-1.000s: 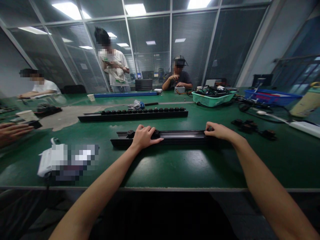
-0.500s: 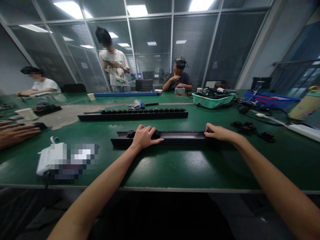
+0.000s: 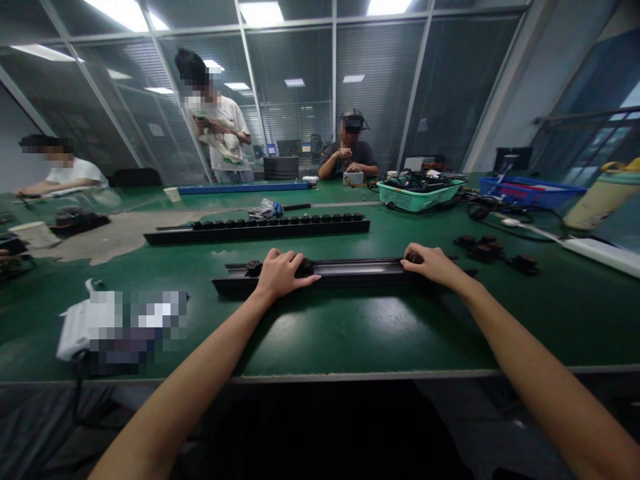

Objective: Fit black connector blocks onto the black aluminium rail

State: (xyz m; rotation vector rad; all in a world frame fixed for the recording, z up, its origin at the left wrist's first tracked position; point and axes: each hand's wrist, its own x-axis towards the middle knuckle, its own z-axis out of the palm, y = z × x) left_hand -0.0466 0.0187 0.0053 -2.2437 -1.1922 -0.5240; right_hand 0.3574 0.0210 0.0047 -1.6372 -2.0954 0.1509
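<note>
A long black rail (image 3: 360,273) with a shiny metal channel lies across the table in front of me. My left hand (image 3: 284,272) rests over its left part, fingers curled over the rail and thumb stretched to the right. Round black pieces sit in the channel on both sides of this hand: one black piece (image 3: 254,268) to its left, another (image 3: 305,268) at its fingers, partly covered. Near the rail's right end, my right hand (image 3: 429,263) pinches a dark round piece (image 3: 414,257) between thumb and fingers, at the channel.
Behind lies a second black rail (image 3: 260,231) lined with several black pieces. Loose black pieces (image 3: 483,248) lie to the right, near a white power strip (image 3: 600,257). A green basket (image 3: 423,197) holds cables. At left are a white adapter (image 3: 90,327) and a paper cup (image 3: 35,235). Three people are beyond.
The view has shifted, so the scene sits further left. More of the dark piece shows in my right hand. Another person's hand at the left edge has gone from view.
</note>
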